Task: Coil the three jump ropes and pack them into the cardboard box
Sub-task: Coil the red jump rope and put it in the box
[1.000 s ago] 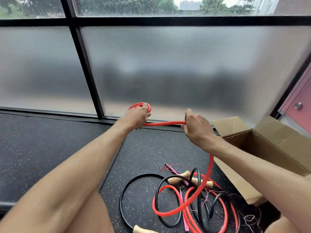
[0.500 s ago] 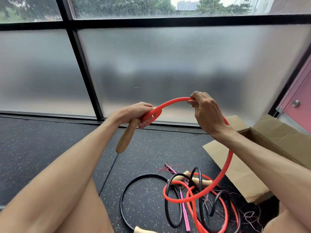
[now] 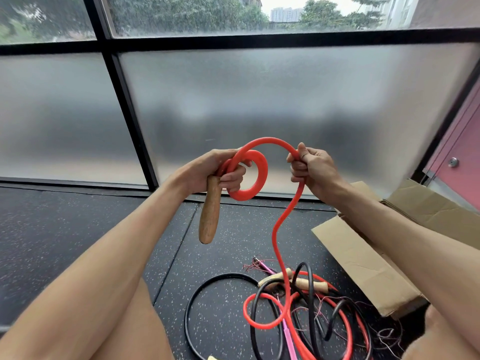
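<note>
Head view: left hand (image 3: 220, 172) raised, clamped on red rope (image 3: 280, 229) coil and wooden handle (image 3: 210, 216); right hand (image 3: 310, 168) level, gripping same rope.

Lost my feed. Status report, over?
Left hand grips red rope coil and wooden handle. Right hand grips its slack. Black rope tangled below; cardboard box open.

The red jump rope (image 3: 279, 222) is held up left of the open brown cardboard box (image 3: 363, 266). Its first turn is wound into a small loop above its hanging wooden handle (image 3: 210, 214). The rest drops in a wavy line to a tangle just beside the box's spread flap. There the black jump rope (image 3: 228, 274) sprawls in wide loops, crossed with the thin pink jump rope (image 3: 288, 341).
</note>
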A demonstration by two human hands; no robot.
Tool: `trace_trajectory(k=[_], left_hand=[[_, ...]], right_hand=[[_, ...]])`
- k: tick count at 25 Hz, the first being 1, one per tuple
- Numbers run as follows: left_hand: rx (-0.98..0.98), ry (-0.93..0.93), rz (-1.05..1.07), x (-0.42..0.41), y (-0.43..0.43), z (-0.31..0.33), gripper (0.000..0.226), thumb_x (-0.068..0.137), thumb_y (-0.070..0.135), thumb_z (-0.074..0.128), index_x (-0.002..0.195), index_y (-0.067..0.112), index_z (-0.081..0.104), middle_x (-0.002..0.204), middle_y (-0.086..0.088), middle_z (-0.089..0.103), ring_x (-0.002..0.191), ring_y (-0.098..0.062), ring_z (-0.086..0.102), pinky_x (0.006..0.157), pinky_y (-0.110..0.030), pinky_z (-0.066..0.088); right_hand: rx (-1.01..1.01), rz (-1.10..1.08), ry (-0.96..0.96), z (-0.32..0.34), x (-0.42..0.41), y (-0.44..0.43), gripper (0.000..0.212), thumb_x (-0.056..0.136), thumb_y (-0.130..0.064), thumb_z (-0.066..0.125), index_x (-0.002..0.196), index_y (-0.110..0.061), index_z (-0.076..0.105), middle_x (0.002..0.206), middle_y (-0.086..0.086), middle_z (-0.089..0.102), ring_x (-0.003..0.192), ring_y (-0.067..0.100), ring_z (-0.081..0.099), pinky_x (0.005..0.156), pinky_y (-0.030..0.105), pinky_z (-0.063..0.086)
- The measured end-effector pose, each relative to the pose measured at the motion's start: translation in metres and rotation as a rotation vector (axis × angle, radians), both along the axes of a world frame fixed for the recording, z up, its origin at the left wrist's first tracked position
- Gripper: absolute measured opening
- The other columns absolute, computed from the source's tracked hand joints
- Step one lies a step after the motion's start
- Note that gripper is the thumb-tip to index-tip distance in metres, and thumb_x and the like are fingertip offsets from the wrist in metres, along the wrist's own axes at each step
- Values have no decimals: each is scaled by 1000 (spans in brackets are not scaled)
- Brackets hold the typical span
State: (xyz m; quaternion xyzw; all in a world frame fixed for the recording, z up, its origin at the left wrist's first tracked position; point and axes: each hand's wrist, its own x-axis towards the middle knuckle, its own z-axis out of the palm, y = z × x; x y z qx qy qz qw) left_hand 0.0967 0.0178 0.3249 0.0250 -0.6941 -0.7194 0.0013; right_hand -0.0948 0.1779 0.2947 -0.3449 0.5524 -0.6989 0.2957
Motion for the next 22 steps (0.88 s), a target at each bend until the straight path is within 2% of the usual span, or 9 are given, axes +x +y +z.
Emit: trace_trajectory(k=[6,9,12,14,16,19,22], left_hand=[[124,16,-83,-9,13,7,54,105,49,26,100,3,55,43,0,20,32,-12,27,50,-29,33],[129,63,-57,-13,18,11,53,106,48,27,95,5,55,42,1,18,31,-10,26,51,-31,25],[157,111,-10,-18,20,10,49,107,44,27,94,5,54,41,3,24,32,-11,27,52,-30,30],[175,153,51,-21,21,10,48,107,43,25,93,6,52,42,3,30,35,-12,29,55,-29,38],[203,210,129,-25,20,10,47,107,44,25,91,7,51,47,2,35,41,-14,33,61,-31,43],[279,316,332,-30,17,12,46,107,44,30,87,7,50,53,-3,42,47,-18,40,67,-35,40],[239,399,590,-37,15,10,47,107,45,33,81,8,46,54,-8,47,47,-23,47,58,-32,45]], right_hand=[[12,12,-100,-5,2,-3,47,108,-29,35,79,-2,60,51,-2,30,44,11,26,45,24,30],[90,37,-115,-13,12,-5,45,107,-36,38,74,-9,53,53,1,38,44,14,33,53,32,42],[160,132,-150,-21,23,-4,46,103,-47,39,78,-8,48,56,9,49,48,23,50,64,46,59],[199,204,-220,-26,28,-2,54,101,-53,37,84,-4,50,60,18,54,55,32,60,72,57,59],[257,274,-265,-31,31,2,63,99,-60,33,89,-1,52,65,24,59,66,40,67,77,62,57],[350,387,-264,-35,37,5,69,97,-67,28,96,-1,51,78,30,64,83,48,69,83,60,56],[432,495,-258,-37,43,4,71,96,-69,25,108,-3,47,85,30,66,91,49,68,84,55,57]])
